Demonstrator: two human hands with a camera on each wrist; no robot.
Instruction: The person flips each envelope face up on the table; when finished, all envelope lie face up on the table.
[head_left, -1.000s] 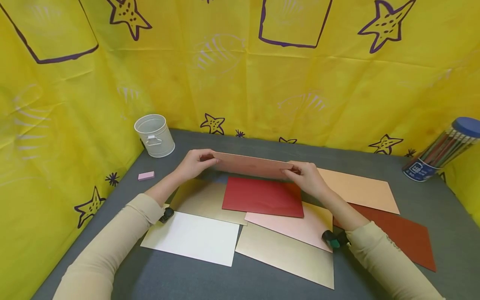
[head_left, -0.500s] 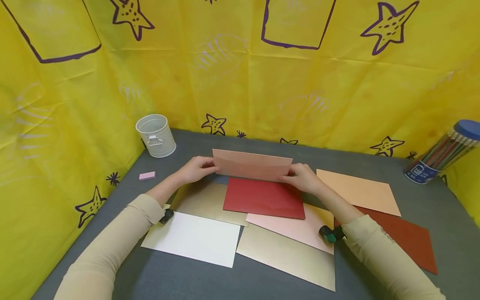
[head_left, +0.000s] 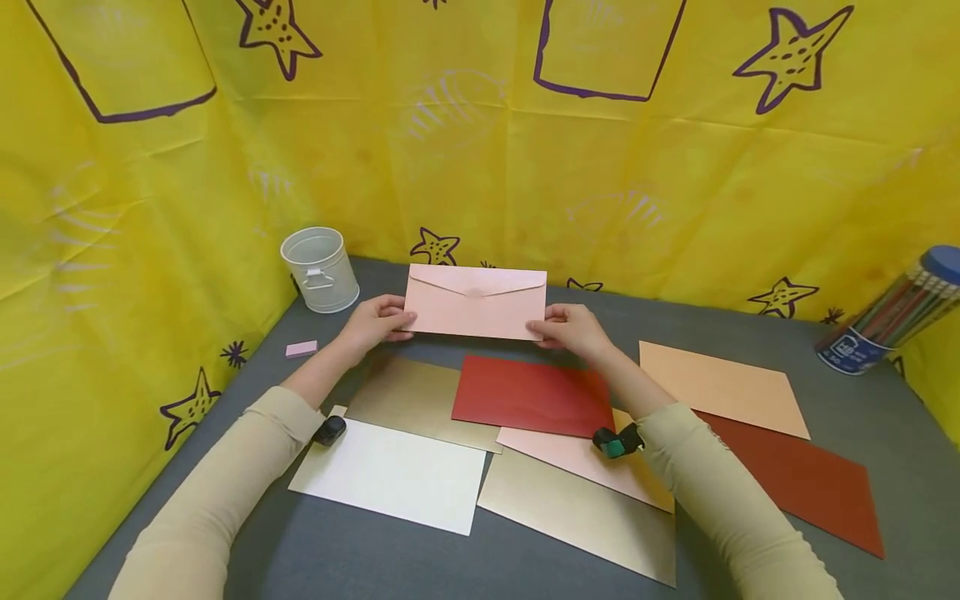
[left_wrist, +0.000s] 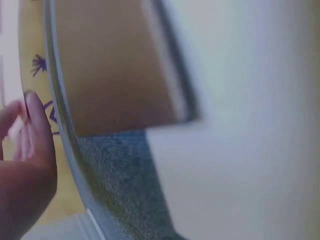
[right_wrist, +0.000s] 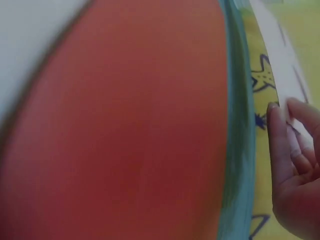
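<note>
A pale pink envelope point(head_left: 474, 312) is held up near the back of the table, its flap side toward the head camera. My left hand point(head_left: 373, 323) pinches its left end, thumb in front; my right hand point(head_left: 573, 331) pinches the right end the same way. Both wrist views show thumb and fingers on the envelope's edge. Below the hands lie a red envelope point(head_left: 532, 392), a gold envelope point(head_left: 408, 400), a white envelope point(head_left: 390, 479), another pink envelope point(head_left: 577, 462) and a lighter gold envelope point(head_left: 585, 521), several overlapping.
At right lie a peach envelope point(head_left: 720, 387) and a rust-brown envelope point(head_left: 802, 483). A white metal bucket point(head_left: 322, 275) and a pink eraser point(head_left: 302, 349) stand at left. A blue-capped tub of pencils point(head_left: 892, 312) is far right. Yellow patterned cloth point(head_left: 480, 167) walls the table's back and sides.
Both hands have moved left and slightly up with the envelope. It has tilted from near edge-on to facing the head camera, so its flap now shows.
</note>
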